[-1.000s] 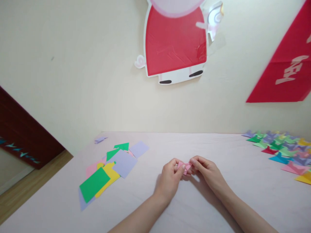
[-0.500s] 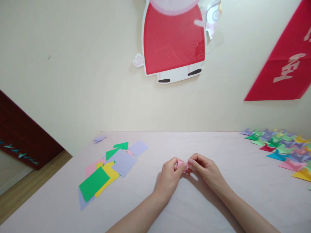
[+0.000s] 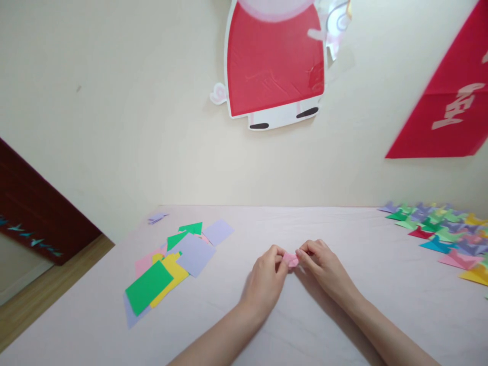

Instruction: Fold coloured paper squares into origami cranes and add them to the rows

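A small folded piece of pink paper (image 3: 291,260) is held between my two hands, just above the pale table cover (image 3: 244,335). My left hand (image 3: 269,272) pinches its left end between thumb and fingers. At the right end, the thumb and forefinger of my right hand (image 3: 322,262) are closed on its edge. The fingers cover both ends, so its exact folded shape is hard to make out.
Left of my hands lies a loose pile of coloured paper, with a green sheet (image 3: 149,287), a yellow sheet (image 3: 175,272) and a lilac sheet (image 3: 196,254). Folded lilac paper (image 3: 157,218) lies behind it. Rows of several folded paper figures (image 3: 436,245) stand at the right. A wall (image 3: 190,168) rises behind.
My left fingers have shifted on the pink paper, and more of it now shows between the hands. Both hands stay in about the same place; the view has moved slightly.
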`<state>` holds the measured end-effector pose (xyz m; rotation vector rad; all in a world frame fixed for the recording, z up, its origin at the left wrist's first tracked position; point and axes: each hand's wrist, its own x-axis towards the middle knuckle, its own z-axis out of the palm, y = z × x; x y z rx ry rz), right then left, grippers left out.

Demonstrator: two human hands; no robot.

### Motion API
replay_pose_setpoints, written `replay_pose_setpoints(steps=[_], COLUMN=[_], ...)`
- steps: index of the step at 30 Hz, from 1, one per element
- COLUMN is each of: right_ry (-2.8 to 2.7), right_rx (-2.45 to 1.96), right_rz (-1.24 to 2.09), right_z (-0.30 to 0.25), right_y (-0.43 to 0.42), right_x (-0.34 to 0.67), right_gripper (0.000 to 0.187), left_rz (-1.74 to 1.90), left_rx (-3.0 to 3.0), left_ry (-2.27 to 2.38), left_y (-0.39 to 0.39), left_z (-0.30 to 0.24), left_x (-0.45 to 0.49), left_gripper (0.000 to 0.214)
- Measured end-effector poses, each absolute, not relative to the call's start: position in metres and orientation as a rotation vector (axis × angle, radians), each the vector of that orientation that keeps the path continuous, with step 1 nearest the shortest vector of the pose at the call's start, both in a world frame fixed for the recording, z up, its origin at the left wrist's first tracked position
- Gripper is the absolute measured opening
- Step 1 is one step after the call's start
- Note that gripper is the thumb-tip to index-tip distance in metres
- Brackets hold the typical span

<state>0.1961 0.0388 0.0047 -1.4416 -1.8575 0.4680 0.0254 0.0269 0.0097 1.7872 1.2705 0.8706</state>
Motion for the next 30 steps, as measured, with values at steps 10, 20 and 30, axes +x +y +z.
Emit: replay_pose_setpoints(steps=[10,20,30], right_ry=[-2.070,-2.050,-2.071], right_rx=[-1.590,-1.731,-1.771], right_rz=[0.059,-0.174,-0.149], right_z=[-0.009,-0.021,-0.027], right_y=[0.038,0.035,0.034], right_x=[0.194,0.186,0.201], right_gripper=[0.015,0.030,0.041], left_rz=[0.276,0.220,0.206], left_rx=[2.903,2.953,2.960], left_ry=[1.570,1.563,1.534], left_y=[-0.005,-0.004,0.005], left_z=[-0.014,-0.010,-0.004], left_x=[0.036,0.036,0.041], left_gripper=[0.052,0.050,0.043])
